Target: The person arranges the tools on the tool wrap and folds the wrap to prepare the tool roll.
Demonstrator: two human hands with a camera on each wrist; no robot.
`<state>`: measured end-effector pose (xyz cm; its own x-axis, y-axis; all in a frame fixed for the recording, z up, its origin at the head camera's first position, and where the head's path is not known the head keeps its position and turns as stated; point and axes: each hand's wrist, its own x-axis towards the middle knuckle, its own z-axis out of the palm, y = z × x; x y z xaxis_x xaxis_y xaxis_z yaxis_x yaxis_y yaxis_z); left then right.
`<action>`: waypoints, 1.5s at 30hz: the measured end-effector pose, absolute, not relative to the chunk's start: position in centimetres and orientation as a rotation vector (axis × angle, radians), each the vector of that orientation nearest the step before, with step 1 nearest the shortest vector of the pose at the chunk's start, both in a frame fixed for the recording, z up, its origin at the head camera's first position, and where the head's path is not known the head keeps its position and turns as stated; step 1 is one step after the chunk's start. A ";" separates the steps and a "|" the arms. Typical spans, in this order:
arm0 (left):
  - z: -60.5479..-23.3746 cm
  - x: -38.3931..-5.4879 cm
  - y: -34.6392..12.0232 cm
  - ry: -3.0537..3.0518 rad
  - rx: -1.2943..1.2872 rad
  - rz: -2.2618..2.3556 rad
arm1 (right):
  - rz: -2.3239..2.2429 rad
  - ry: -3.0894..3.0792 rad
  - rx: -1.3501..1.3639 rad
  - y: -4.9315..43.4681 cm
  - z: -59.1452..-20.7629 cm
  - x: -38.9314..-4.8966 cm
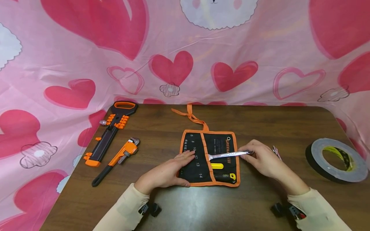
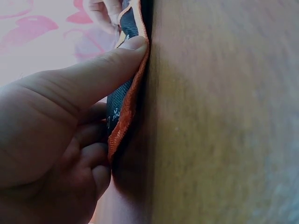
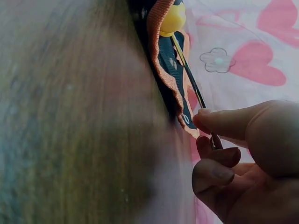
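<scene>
A black tool pouch (image 1: 218, 144) with orange trim lies unfolded on the table, its pockets numbered. My left hand (image 1: 170, 168) rests flat over its left part, the thumb at the near edge; the left wrist view shows the thumb (image 2: 117, 60) pressing the orange trim. Between thumb and fingers, my right hand (image 1: 261, 157) pinches one end of a silver wrench (image 1: 229, 155). The wrench's other end meets the pouch's middle seam, where its tip is hidden. Two yellow tool ends stick out of pockets below it, one a yellow handle (image 1: 217, 166).
An orange pipe wrench (image 1: 118, 160) and a black-and-orange tool holder (image 1: 111, 133) lie at left. A roll of tape (image 1: 313, 160) lies at right. Behind my right hand shows a small shiny metal piece (image 1: 276, 152). Orange ties (image 1: 190, 117) trail from the pouch toward the back.
</scene>
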<state>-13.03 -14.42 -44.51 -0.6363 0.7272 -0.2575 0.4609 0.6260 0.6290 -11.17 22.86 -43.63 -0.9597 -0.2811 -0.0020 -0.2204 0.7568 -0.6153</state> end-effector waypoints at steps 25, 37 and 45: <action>-44.4 -13.0 -14.5 2.360 0.936 0.715 | -0.787 2.964 -0.429 20.6 -44.1 -10.6; -44.4 -12.9 -14.3 2.359 0.944 0.728 | -0.794 2.969 -0.527 19.5 -43.9 -10.4; -44.6 -13.0 -14.4 2.359 0.938 0.726 | -0.791 2.967 -0.597 19.3 -44.0 -10.4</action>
<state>-12.97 -14.44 -44.62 -0.6401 0.7278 -0.2463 0.4634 0.6214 0.6318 -10.41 19.33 -44.01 -0.9269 -0.3657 0.0837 -0.3589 0.7992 -0.4822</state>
